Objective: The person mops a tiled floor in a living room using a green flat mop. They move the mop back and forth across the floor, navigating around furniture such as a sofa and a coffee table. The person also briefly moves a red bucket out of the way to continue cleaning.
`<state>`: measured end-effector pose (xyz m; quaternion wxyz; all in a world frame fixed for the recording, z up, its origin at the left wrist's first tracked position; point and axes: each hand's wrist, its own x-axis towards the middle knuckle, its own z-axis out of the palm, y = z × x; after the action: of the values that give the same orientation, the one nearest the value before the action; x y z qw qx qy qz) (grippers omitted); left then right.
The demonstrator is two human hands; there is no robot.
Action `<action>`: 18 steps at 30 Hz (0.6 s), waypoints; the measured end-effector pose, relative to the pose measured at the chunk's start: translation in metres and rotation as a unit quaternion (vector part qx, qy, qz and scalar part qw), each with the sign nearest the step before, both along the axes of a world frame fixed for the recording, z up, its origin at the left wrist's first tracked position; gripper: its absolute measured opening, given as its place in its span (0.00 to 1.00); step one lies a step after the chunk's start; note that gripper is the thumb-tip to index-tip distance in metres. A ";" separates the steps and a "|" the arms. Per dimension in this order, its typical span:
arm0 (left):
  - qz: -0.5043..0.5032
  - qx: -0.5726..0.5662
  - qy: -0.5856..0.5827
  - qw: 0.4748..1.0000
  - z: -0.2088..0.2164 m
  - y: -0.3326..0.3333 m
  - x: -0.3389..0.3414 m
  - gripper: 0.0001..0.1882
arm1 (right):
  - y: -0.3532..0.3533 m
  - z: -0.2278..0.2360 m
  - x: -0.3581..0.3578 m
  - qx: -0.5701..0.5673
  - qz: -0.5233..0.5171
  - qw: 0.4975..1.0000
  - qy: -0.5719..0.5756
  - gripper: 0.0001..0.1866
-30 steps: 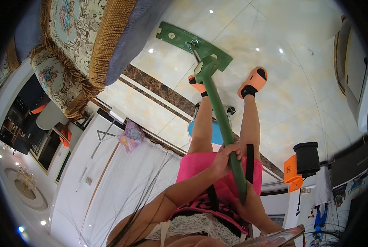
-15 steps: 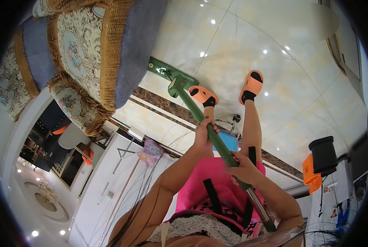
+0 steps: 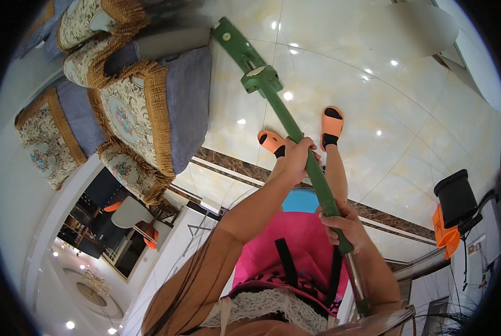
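Observation:
A green mop (image 3: 287, 115) with a long flat head (image 3: 236, 42) slants from the upper left down towards my body. Its lower pole is shiny metal. My left hand (image 3: 298, 154) is wrapped round the green shaft at mid-length. Lower down, my right hand (image 3: 343, 223) grips the shaft near the metal part. The flat head is beside the sofa's corner, over the pale tiles; I cannot tell if it touches the floor.
A sofa (image 3: 186, 106) with grey-blue cover and fringed, flowered cloths stands at left. My feet wear orange slippers (image 3: 333, 120). A blue round seat (image 3: 304, 200) shows by my legs. At right are a black container (image 3: 457, 193) and an orange object (image 3: 445, 227).
The mop head has moved farther away from my feet and looks larger. Both hands keep hold of the shaft. The view has shifted, and my feet now stand closer together.

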<state>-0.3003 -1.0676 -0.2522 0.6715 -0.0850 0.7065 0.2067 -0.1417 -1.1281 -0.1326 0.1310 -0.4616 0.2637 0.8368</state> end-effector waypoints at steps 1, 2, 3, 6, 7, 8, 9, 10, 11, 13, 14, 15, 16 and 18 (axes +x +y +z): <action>-0.038 0.000 0.002 0.999 -0.001 0.000 0.009 0.17 | -0.009 0.005 0.004 -0.012 -0.036 0.999 -0.008 0.21; -0.082 0.004 0.021 0.996 0.003 -0.005 0.018 0.19 | -0.018 0.013 0.008 -0.020 -0.066 0.998 -0.013 0.20; -0.135 0.002 0.026 0.990 0.008 -0.014 0.028 0.20 | -0.029 0.025 0.012 -0.029 -0.097 0.995 -0.017 0.19; -0.309 0.017 0.040 0.950 0.026 -0.050 0.062 0.24 | -0.085 0.068 0.020 -0.086 -0.246 0.965 -0.012 0.17; -0.353 0.029 0.064 0.933 0.029 -0.067 0.071 0.25 | -0.097 0.073 0.026 -0.110 -0.283 0.953 0.006 0.16; -0.413 0.043 0.079 0.906 0.032 -0.076 0.074 0.26 | -0.106 0.078 0.025 -0.119 -0.298 0.947 0.008 0.16; -0.412 0.041 0.072 0.908 0.032 -0.081 0.071 0.27 | -0.113 0.082 0.024 -0.127 -0.310 0.942 0.012 0.16; -0.413 0.041 0.064 0.908 0.032 -0.082 0.068 0.29 | -0.114 0.084 0.022 -0.134 -0.325 0.936 0.015 0.16; -0.411 0.041 0.058 0.909 0.032 -0.082 0.064 0.30 | -0.112 0.089 0.017 -0.128 -0.314 0.941 0.012 0.16; -0.404 0.025 0.065 0.912 0.045 -0.074 0.056 0.30 | -0.099 0.098 -0.001 -0.114 -0.298 0.948 0.007 0.16; -0.388 0.017 0.062 0.919 0.063 -0.066 0.053 0.30 | -0.100 0.103 -0.005 -0.114 -0.313 0.943 0.017 0.16; -0.382 0.010 0.051 0.922 0.081 -0.056 0.049 0.30 | -0.100 0.106 -0.010 -0.107 -0.305 0.946 0.017 0.16; -0.391 0.015 0.058 0.918 0.097 -0.043 0.042 0.29 | -0.098 0.106 -0.009 -0.102 -0.278 0.955 0.022 0.15; -0.389 0.020 0.052 0.919 0.109 -0.029 0.027 0.27 | -0.093 0.103 -0.012 -0.086 -0.232 0.968 0.031 0.15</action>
<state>-0.2738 -1.0964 -0.1431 0.6626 0.2214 0.7135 -0.0525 -0.1537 -1.2212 -0.0300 0.2733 -0.3710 0.4387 0.7714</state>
